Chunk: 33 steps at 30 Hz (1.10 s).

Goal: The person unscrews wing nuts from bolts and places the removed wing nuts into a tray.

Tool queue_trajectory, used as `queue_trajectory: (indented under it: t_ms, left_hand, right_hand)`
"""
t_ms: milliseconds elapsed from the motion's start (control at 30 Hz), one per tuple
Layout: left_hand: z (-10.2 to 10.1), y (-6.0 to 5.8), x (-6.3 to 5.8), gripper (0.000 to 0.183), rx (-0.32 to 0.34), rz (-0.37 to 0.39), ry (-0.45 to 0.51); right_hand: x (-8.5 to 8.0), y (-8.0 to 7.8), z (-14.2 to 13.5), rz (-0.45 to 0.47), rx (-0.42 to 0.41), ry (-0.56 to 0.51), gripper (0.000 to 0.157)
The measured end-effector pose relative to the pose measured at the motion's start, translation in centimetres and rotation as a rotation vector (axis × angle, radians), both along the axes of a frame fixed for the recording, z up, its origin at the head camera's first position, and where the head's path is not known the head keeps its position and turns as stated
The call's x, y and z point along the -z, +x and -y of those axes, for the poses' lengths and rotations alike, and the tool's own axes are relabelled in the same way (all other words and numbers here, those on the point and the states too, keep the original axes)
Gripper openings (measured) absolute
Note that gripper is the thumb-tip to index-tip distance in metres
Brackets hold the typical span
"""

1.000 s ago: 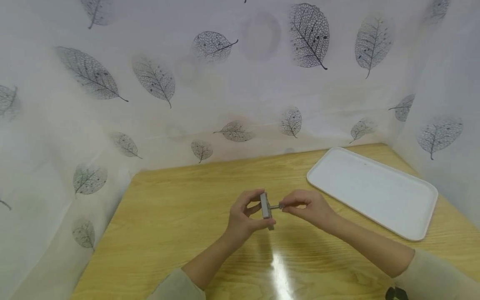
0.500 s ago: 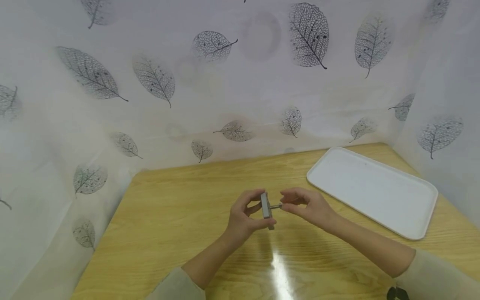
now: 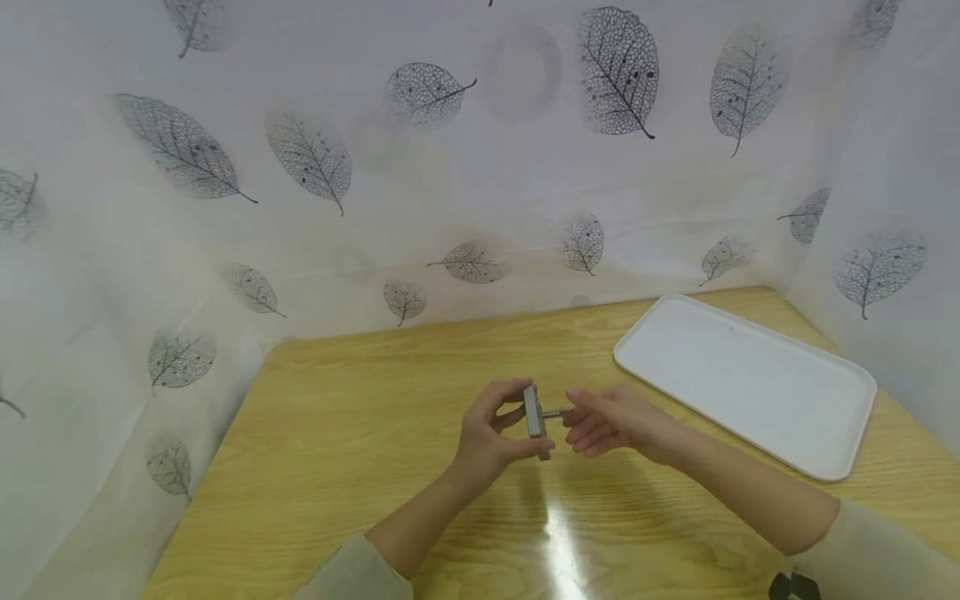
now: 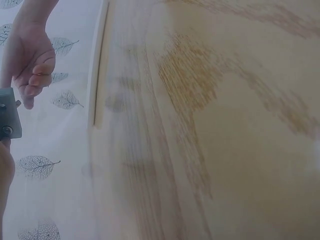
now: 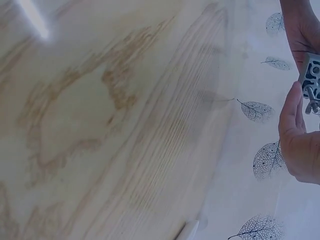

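My left hand (image 3: 486,427) grips a small grey metal block (image 3: 533,411) by its edges above the table, thumb below and fingers on top. A bolt (image 3: 553,413) sticks out of the block toward the right. In the right wrist view the block's face (image 5: 315,70) has cut-outs, and the bolt's end (image 5: 313,106) looks winged. My right hand (image 3: 618,421) is beside that end with its fingers loosely extended and the fingertips close around it. The left wrist view catches the right hand (image 4: 35,65) hanging loose near the block (image 4: 10,116), partly cut off by the frame.
A white rectangular tray (image 3: 738,375) lies at the right of the wooden table (image 3: 360,433). Behind the table and along its sides hangs a pale leaf-print cloth (image 3: 487,183). A small dark object (image 3: 793,587) shows at the bottom edge by the right sleeve.
My right hand pinched the bolt's end, then loosened, and now has its thumb side rolled over with fingers spread downward. The left hand and the block have stayed nearly still.
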<state>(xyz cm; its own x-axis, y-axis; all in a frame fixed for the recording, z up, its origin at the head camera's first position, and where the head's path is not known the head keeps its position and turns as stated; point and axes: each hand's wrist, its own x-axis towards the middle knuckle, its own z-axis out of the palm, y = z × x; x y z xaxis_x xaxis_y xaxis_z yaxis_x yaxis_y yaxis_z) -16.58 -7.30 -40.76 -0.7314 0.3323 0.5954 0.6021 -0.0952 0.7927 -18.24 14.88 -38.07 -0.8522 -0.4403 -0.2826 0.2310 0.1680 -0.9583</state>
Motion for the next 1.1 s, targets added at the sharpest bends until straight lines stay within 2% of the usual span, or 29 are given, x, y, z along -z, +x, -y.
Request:
queue_trajectory:
  t_ms: [133,333,467,567,733,867,1000,1100]
  left_hand:
    - [-0.04,-0.06,0.12,0.071,-0.002,-0.006,0.0]
    - [-0.18,-0.16,0.21,0.072,0.006,-0.009,-0.004]
    - [-0.19,-0.14,0.26,0.072,0.007,-0.003,-0.006]
    - [-0.21,-0.15,0.29,0.072,0.009,0.007,0.001]
    - [-0.19,-0.17,0.31,0.072,0.014,0.019,0.006]
    - [-0.12,-0.12,0.31,0.072,0.008,0.019,-0.003]
    - [-0.09,-0.1,0.26,0.072,0.005,0.017,-0.002]
    - [-0.09,-0.11,0.23,0.071,0.005,0.009,0.0]
  right_hand:
    - [-0.04,-0.13,0.07,0.048,-0.02,-0.047,0.046]
    - [-0.04,-0.39,0.1,0.046,-0.018,-0.092,0.027]
    - [-0.04,-0.37,0.18,0.033,-0.022,-0.105,0.021]
    - [-0.02,-0.36,0.24,-0.013,-0.023,-0.078,0.026]
    - [0.09,-0.21,0.26,-0.178,-0.032,0.007,0.041]
    - [0.27,-0.02,0.27,-0.341,-0.034,0.081,0.04]
    - [0.47,0.2,0.28,-0.556,-0.028,0.186,0.031]
    - [0.93,0.25,0.24,-0.786,-0.022,0.225,0.022]
